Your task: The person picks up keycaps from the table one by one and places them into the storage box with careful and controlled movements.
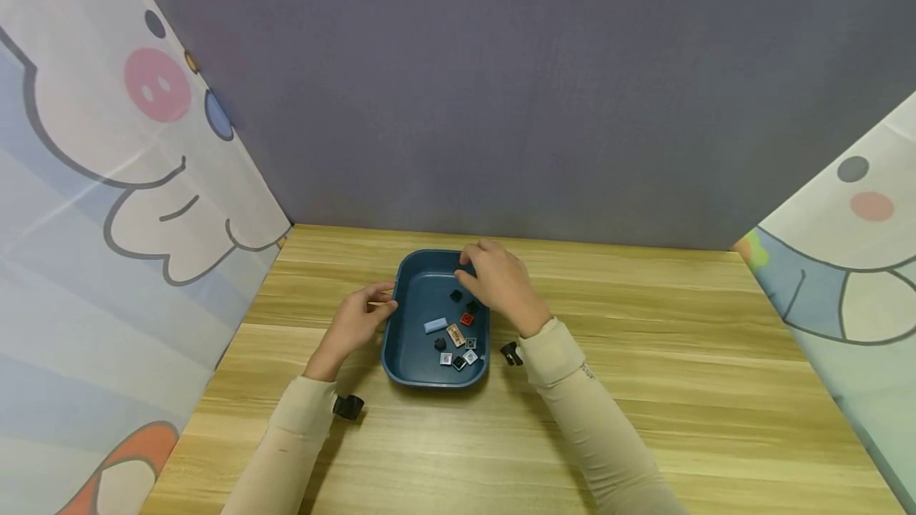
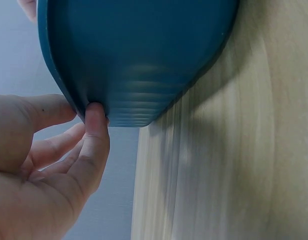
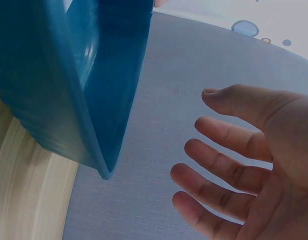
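Observation:
A dark blue rectangular tray (image 1: 408,364) sits on the wooden table, with several small pieces lying inside it. Among them are a light blue bar (image 1: 435,325), a red square piece (image 1: 467,319), a tan rectangular piece (image 1: 456,334), and white and black square pieces. At the tray's left side my left hand (image 1: 359,316) pinches the rim between thumb and finger, as the left wrist view (image 2: 54,165) shows. My right hand (image 1: 498,276) hovers over the tray's far right corner. In the right wrist view its fingers (image 3: 214,165) are spread, apart from the tray, with nothing between them.
The wooden table (image 1: 680,356) extends to both sides of the tray. A grey wall panel (image 1: 501,102) rises behind it, and cartoon-printed sheets (image 1: 86,205) stand at left and right. Black wrist mounts (image 1: 348,407) are on both sleeves.

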Demonstrator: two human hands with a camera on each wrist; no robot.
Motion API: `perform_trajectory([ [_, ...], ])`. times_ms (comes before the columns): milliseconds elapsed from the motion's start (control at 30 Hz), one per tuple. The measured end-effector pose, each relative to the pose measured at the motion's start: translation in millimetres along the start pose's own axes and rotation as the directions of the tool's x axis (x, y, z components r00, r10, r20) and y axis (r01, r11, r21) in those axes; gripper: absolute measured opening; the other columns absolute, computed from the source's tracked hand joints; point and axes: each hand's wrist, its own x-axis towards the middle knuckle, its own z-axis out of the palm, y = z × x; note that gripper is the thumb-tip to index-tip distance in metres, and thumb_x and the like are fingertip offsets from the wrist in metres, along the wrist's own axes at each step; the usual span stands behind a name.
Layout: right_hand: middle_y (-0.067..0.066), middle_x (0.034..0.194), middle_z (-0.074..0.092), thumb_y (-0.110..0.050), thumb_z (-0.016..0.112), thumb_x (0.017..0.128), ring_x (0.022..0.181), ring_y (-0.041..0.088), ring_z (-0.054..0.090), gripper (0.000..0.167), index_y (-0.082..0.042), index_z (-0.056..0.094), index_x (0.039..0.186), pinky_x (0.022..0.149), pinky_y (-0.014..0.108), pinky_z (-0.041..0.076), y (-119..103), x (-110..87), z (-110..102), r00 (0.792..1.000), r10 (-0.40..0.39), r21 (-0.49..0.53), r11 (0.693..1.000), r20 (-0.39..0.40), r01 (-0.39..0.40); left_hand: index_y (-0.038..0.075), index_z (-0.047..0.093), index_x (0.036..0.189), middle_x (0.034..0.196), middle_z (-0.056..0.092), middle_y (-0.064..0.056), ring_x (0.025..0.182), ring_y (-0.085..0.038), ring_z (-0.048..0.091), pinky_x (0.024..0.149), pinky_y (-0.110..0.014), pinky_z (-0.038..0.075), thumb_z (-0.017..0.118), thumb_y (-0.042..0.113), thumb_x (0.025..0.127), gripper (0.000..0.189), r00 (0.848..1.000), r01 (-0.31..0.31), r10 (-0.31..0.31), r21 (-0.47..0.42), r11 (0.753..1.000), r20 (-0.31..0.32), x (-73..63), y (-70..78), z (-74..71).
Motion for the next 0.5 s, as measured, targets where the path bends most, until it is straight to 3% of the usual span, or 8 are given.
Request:
perform_trajectory([
  [500,0.004,0.107,0.063,-0.031,0.072,0.094,0.094,0.023,0.061,0.023,-0.013,0.071,0.109,0.074,0.041,0.054,3.8,-9.2,-4.0,0.999,-0.009,-0.014,1.000,-0.032,0.008,0.003,0.057,0.138,0.122,0.065,-0.021,0.103,-0.037,0.065,0.087,-0.048,0.054,0.063,0.014,0.100,0.040,1.000,0.002,-0.002,0.010,1.000,0.006,-1.3,3.3,-0.9],
])
